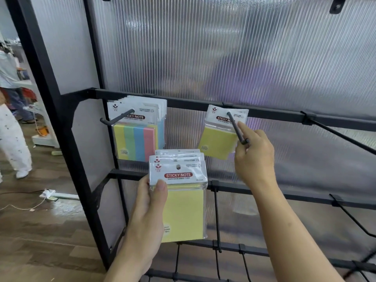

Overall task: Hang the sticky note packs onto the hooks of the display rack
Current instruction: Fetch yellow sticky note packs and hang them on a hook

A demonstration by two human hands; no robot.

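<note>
My left hand grips a stack of yellow sticky note packs, thumb on the front pack, below the upper rail. A single yellow pack hangs on the middle hook, pushed to the back near the rail. My right hand is at that hook's front end, index finger stretched along the hook toward the hung pack, the other fingers curled near the hook's tip. Several multicolour packs hang on the left hook.
The black display rack has a ribbed translucent back panel. More bare hooks jut out at the right, and lower rails carry others. A person stands at the far left on the wooden floor, near cables.
</note>
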